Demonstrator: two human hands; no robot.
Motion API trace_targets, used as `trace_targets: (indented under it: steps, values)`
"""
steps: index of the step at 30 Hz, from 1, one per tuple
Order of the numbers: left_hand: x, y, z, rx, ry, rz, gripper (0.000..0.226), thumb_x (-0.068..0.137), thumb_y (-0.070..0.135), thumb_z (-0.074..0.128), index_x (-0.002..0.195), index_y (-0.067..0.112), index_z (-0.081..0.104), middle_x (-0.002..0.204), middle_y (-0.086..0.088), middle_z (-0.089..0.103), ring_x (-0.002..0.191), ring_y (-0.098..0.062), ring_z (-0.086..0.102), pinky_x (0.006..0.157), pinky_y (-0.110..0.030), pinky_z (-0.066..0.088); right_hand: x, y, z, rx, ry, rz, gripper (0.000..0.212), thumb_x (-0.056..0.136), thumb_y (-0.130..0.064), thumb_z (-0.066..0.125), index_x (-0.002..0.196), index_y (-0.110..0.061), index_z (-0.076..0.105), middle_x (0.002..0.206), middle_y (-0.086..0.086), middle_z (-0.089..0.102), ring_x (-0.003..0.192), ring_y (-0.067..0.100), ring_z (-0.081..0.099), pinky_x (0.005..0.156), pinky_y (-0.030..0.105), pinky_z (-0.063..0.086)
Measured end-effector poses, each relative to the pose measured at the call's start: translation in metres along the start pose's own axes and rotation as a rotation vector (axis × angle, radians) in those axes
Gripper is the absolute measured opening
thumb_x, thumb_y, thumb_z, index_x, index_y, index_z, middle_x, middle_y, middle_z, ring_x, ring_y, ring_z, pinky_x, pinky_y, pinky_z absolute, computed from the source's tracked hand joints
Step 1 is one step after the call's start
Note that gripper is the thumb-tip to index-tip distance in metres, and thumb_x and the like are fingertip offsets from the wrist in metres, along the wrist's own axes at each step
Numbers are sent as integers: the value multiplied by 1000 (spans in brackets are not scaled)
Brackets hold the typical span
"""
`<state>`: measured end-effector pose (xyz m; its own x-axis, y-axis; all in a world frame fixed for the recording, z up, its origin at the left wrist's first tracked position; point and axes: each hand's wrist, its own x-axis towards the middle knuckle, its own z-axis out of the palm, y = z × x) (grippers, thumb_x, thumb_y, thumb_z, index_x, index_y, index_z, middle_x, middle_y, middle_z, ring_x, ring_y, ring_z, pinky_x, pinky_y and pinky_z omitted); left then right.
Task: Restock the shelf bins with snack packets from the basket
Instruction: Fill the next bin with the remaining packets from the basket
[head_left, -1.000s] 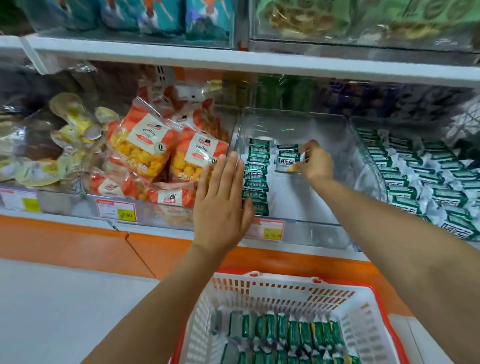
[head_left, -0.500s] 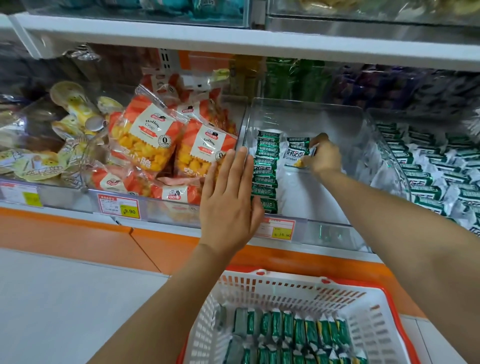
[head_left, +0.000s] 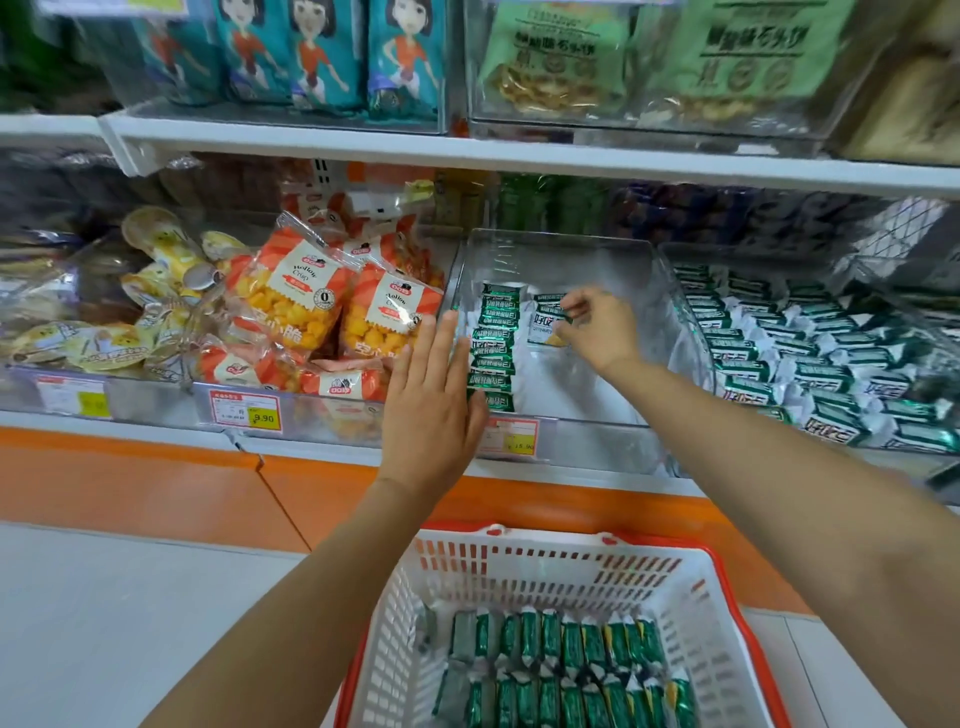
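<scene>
A clear shelf bin (head_left: 571, 431) holds a column of green snack packets (head_left: 493, 343) along its left wall. A short second column begins beside it, topped by a green-and-white packet (head_left: 544, 323). My right hand (head_left: 602, 332) is inside the bin, fingers curled, fingertips pinching that packet's right edge. My left hand (head_left: 431, 410) is flat with straight fingers against the bin's front left corner, beside the first column. Below, the white basket with a red rim (head_left: 519, 540) holds several rows of green packets (head_left: 561, 670).
Orange crisp bags (head_left: 306, 301) fill the bin to the left. The bin on the right (head_left: 810, 353) is packed with green packets. A white upper shelf (head_left: 467, 150) overhangs the bins. Price tags (head_left: 247, 410) line the shelf front above an orange base.
My right hand has eased back a little from the second column, fingers loosening over the packet. My left hand stays by the bin's corner. The view has tilted up.
</scene>
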<state>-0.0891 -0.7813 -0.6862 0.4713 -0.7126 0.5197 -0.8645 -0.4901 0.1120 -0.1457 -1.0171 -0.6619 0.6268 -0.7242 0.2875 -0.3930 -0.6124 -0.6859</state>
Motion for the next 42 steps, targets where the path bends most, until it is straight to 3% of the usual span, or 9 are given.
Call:
trace_targets:
  steps: [5,11,16,22,27,31,35,38,42]
  values:
    - [-31,5,-19,-88,-11,-17,51,95,23,48,143,6,43,159,-13,26,149,-29,20,120,-43,18,-62,-34,-10,289,-131,-107,18,86,0,67,97,-12,61,79,-4,56,59,-7,49,64,9,42]
    - [-87,6,-28,-77,-22,-14,39,89,20,48,124,6,56,134,-15,52,125,-35,48,100,-48,43,-140,-55,-11,399,-155,-194,11,91,-10,63,97,-19,63,76,1,59,68,18,60,66,25,51]
    - [-140,-6,-11,-46,-165,-41,36,87,22,47,118,9,60,128,-13,57,112,-32,56,84,-44,48,-198,-41,12,431,-151,-166,7,94,-13,61,100,-11,65,78,0,62,74,14,60,67,23,48]
    - [-194,-26,29,10,-451,-131,54,84,22,69,133,4,55,140,-17,53,125,-37,54,99,-49,47,-251,17,70,234,-424,5,7,94,-18,62,100,-17,65,84,-20,58,77,-4,55,67,10,42]
    - [-233,-35,53,23,-586,-246,63,103,34,35,155,6,14,163,-11,13,150,-29,16,123,-45,15,-299,69,121,85,-676,153,12,95,-18,62,105,-13,66,94,-6,66,80,4,59,76,17,48]
    - [-256,-41,66,-87,-556,-293,65,95,35,26,151,0,30,158,-15,27,139,-35,41,109,-47,40,-331,99,151,-153,-916,208,18,95,-27,60,108,-15,66,102,3,69,93,19,64,82,32,52]
    - [-259,-40,72,-149,-496,-326,66,96,37,22,154,5,20,162,-11,17,145,-31,31,113,-43,35,-355,120,163,-318,-1041,233,17,93,-30,61,103,-17,66,102,4,66,93,22,63,79,33,51]
    - [-260,-41,74,-151,-483,-322,65,98,34,27,155,7,16,163,-9,13,146,-29,28,116,-42,33,-367,124,166,-359,-1103,215,20,93,-35,60,87,-17,65,81,2,60,79,23,61,64,32,45]
    - [-262,-41,74,-148,-490,-329,66,99,30,37,156,9,11,164,-6,7,148,-26,24,118,-40,29,-361,122,166,-398,-1098,198,24,92,-25,62,81,-4,66,79,17,65,78,30,66,66,38,52]
